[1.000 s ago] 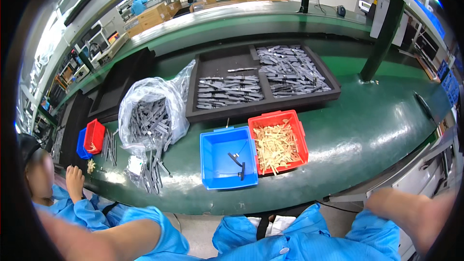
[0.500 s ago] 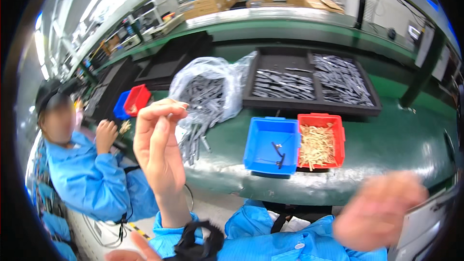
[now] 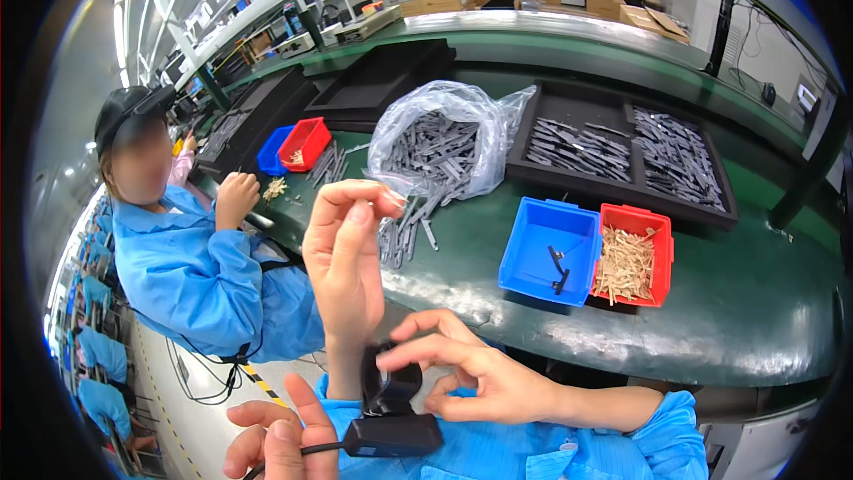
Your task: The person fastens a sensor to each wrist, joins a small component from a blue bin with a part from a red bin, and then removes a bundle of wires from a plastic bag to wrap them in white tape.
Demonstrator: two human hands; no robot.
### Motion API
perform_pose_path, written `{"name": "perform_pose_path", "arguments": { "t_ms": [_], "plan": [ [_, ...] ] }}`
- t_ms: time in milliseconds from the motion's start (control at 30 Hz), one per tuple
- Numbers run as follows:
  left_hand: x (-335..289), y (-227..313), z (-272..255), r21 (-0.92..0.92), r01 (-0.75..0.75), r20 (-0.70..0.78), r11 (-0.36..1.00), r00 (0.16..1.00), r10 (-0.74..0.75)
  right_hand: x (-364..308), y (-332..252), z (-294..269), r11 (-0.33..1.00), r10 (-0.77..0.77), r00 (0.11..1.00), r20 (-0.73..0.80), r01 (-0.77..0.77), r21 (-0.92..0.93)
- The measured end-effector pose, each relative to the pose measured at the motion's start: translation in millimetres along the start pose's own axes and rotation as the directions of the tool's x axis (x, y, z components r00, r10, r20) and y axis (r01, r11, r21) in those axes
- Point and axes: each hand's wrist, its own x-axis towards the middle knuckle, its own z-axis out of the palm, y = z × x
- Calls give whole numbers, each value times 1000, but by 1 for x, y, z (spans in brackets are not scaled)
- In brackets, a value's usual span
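My left hand is raised at centre-left, fingers curled toward the thumb; something pale shows at the fingertips, too small to name. Around its wrist sits a black strap, with a black box-shaped device and its cable below. Coming from the right, my right hand has its fingers apart and bent, the fingertips at the strap. Another person's hand at the lower left is beside the cable. On the bench behind, a clear plastic bag holds many grey strip-like parts, some spilled before it.
A blue bin with a few black pieces adjoins a red bin of pale small pieces. Behind them, a black divided tray holds grey strips. At left sits a co-worker in blue. A green post stands at right.
My right hand has moved left from the lower right to the strap on my left wrist. The view has shifted, and the black device and more of the other person's hand now show.
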Motion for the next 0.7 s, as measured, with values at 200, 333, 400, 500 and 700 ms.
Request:
{"name": "perform_pose_path", "arguments": {
  "t_ms": [200, 333, 400, 500, 700],
  "plan": [
    [194, 6, -3, 715, -641, 698, 277, 637, -328, 15, 8, -13, 937, -75, 971, 229, 147, -316],
    [216, 41, -1, 515, -853, 670, -86, 463, -580, 13, 1, -8, 905, -132, 966, 220, 208, -370],
    [216, 44, -1, 527, -845, 670, -90, 479, -567, 11, -5, -14, 872, -175, 967, 187, 240, -426],
    [212, 50, 1, 530, -843, 674, -92, 486, -556, 11, -14, -25, 774, -293, 950, 106, 301, -558],
    [210, 64, -12, 564, -807, 691, -174, 577, -435, -4, -30, -43, 652, -337, 939, -70, 179, -737]
  ]
}}
